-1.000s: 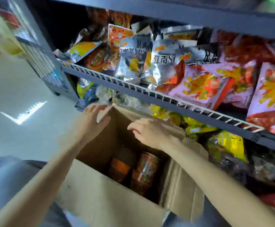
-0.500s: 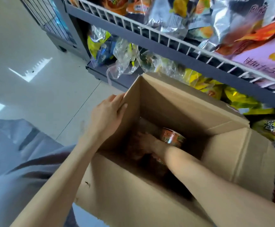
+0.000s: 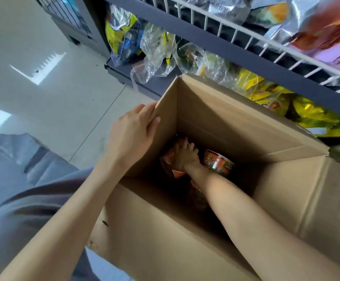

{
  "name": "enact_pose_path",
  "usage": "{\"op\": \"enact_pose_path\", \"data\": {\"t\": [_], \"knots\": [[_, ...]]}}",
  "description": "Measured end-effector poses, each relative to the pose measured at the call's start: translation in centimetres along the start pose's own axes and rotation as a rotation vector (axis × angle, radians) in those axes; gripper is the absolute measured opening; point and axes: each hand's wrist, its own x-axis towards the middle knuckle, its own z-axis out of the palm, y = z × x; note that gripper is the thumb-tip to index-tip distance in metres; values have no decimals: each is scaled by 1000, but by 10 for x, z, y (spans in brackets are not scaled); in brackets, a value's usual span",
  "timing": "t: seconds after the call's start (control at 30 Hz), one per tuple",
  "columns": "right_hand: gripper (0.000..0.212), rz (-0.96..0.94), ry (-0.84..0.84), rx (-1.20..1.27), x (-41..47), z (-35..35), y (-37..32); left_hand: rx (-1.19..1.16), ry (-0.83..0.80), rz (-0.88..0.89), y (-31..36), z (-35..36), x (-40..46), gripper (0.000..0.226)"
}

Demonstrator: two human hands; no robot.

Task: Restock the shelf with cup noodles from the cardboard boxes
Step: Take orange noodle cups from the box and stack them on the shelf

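Note:
An open cardboard box stands on the floor in front of the shelf. Deep inside lie orange cup noodles; one cup shows its printed side, and a second cup lies to its left. My right hand is far down in the box, fingers curled over that second cup. My left hand grips the box's left flap at its top edge, thumb on the inner face. A third cup below my forearm is mostly hidden in shadow.
A grey shelf unit with a white wire rail stands behind the box, full of snack bags. Clear and yellow bags crowd the bottom shelf just beyond the box. Pale tiled floor lies to the left. My grey-clad knee is at lower left.
The view has tilted down from the shelves into the box. My right hand went from the box's rim deep inside onto a cup. My left hand stays on the left flap.

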Motion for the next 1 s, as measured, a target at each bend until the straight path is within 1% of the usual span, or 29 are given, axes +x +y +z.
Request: {"op": "enact_pose_path", "data": {"t": [0.03,0.1,0.17,0.23,0.3,0.37,0.43,0.47,0.5,0.53,0.57,0.6,0.63,0.67,0.7,0.77,0.83,0.87,0.9,0.93,1.0], "knots": [[91,-14,16,38,-7,-7,-2,10,-6,-4,-1,0,0,38],[96,-53,67,81,-29,-29,-3,21,-13,-24,-2,0,0,34],[103,-93,137,108,-64,-56,-1,-19,-21,-80,1,-1,0,33],[105,-134,221,160,-107,-88,5,-34,10,-130,9,-8,-1,35],[104,-207,313,281,-154,-124,17,-14,83,-164,21,-21,-4,39],[98,-305,425,476,-203,-158,32,-81,101,-195,32,-35,-10,46],[95,-384,591,601,-245,-184,49,-317,3,-270,50,-60,-9,58],[97,-417,678,636,-262,-193,56,-487,-89,-302,62,-76,-5,62],[98,-454,757,666,-277,-202,62,-645,-196,-310,72,-91,1,62],[100,-496,830,678,-288,-209,67,-782,-305,-287,81,-105,6,60],[102,-539,902,670,-298,-216,71,-917,-420,-246,91,-119,11,64],[105,-579,968,648,-305,-224,75,-1039,-510,-189,98,-129,16,75],[107,-616,1027,617,-311,-234,78,-1137,-570,-129,109,-137,22,87],[110,-647,1089,559,-317,-245,83,-1200,-585,-68,118,-143,29,94],[112,-666,1150,466,-321,-256,89,-1241,-560,-18,130,-149,35,93],[114,-630,1270,232,-326,-275,106,-1253,-389,51,151,-157,45,86],[109,-544,1360,125,-337,-287,124,-1197,-162,151,171,-163,52,103],[106,-510,1391,125,-345,-289,132,-1153,-56,209,182,-165,53,108],[104,-489,1419,146,-355,-290,137,-1120,39,273,195,-169,54,109],[103,-483,1442,185,-364,-292,141,-1113,99,354,209,-172,55,109],[107,-492,1453,303,-383,-299,149,-1155,144,521,243,-181,58,107]]}}
